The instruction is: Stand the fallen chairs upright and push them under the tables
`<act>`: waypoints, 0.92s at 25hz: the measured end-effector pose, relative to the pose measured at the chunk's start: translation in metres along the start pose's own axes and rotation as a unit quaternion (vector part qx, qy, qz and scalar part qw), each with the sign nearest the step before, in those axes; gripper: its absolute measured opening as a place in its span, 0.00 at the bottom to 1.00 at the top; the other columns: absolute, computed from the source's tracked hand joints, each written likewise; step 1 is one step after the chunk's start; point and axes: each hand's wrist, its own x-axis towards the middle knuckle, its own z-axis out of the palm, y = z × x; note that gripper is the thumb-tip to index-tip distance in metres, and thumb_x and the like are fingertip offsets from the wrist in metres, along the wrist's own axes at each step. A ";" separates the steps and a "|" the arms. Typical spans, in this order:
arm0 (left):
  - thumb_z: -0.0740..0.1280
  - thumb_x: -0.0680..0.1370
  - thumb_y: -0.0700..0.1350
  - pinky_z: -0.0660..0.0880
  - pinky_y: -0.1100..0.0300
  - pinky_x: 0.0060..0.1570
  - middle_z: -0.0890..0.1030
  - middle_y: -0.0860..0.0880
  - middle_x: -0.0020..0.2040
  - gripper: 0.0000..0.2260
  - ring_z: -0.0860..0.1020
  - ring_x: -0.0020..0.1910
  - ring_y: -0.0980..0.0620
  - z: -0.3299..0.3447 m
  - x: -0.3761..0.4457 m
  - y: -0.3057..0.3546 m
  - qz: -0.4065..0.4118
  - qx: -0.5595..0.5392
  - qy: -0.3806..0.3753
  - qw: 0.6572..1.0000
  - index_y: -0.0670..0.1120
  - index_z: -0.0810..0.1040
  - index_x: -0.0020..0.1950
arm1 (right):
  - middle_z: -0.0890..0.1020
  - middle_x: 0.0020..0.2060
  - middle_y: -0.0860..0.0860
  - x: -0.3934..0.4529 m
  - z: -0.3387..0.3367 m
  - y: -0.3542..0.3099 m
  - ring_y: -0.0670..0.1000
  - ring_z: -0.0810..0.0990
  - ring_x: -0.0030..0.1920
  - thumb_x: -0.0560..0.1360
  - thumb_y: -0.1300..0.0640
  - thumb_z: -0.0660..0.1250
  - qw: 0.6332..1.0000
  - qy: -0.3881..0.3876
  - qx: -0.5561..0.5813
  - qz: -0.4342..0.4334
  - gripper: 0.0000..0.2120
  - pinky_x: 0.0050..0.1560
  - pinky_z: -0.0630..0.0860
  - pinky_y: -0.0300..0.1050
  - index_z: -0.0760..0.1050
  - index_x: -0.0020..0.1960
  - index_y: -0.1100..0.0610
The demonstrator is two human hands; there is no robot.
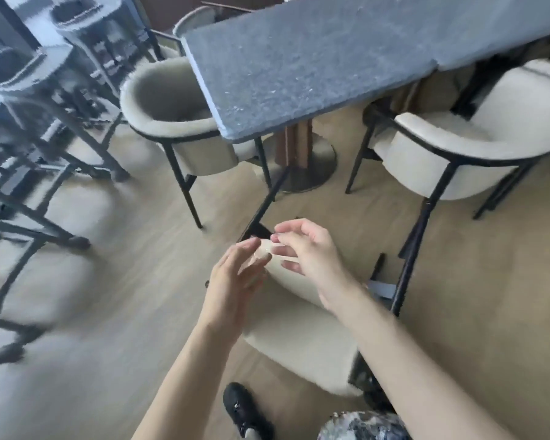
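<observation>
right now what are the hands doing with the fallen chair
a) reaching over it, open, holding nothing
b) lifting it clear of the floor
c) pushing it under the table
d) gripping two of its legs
a: the left hand and the right hand are over the fallen chair with loose fingers and nothing gripped, and the chair lies on its side on the floor.

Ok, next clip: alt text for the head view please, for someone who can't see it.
Seen from above, a person's left hand and right hand, both open, reach over a cream fallen chair lying on the wood floor. Beyond stands a grey table with an upright cream chair on its left and another on its right.
</observation>
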 end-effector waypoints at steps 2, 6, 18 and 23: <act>0.67 0.77 0.53 0.73 0.51 0.63 0.85 0.50 0.61 0.10 0.83 0.61 0.50 -0.014 0.001 0.000 -0.034 -0.002 -0.036 0.999 0.52 0.86 0.51 | 0.86 0.41 0.46 -0.012 0.013 0.006 0.43 0.85 0.42 0.77 0.58 0.67 0.999 0.031 0.028 0.003 0.04 0.54 0.79 0.47 0.80 0.48 0.51; 0.64 0.80 0.50 0.75 0.52 0.57 0.85 0.50 0.61 0.13 0.85 0.58 0.50 -0.027 0.019 -0.014 -0.080 -0.022 -0.079 0.993 0.48 0.84 0.58 | 0.88 0.45 0.51 -0.043 0.011 0.038 0.47 0.87 0.45 0.79 0.60 0.68 0.987 0.137 0.078 0.021 0.04 0.49 0.80 0.45 0.81 0.49 0.56; 0.61 0.83 0.49 0.74 0.50 0.57 0.85 0.46 0.61 0.15 0.85 0.58 0.45 -0.043 0.047 -0.057 -0.227 -0.148 -0.100 0.957 0.44 0.78 0.65 | 0.86 0.48 0.63 -0.052 0.003 0.128 0.60 0.83 0.45 0.82 0.66 0.60 0.929 0.221 0.251 0.160 0.07 0.44 0.76 0.50 0.78 0.53 0.65; 0.60 0.82 0.48 0.72 0.49 0.57 0.85 0.44 0.62 0.16 0.82 0.58 0.45 -0.056 0.107 -0.093 -0.311 -0.147 -0.095 0.934 0.43 0.80 0.63 | 0.66 0.75 0.57 -0.016 -0.004 0.185 0.66 0.79 0.56 0.85 0.65 0.48 0.859 0.221 0.451 0.100 0.18 0.51 0.81 0.42 0.75 0.63 0.62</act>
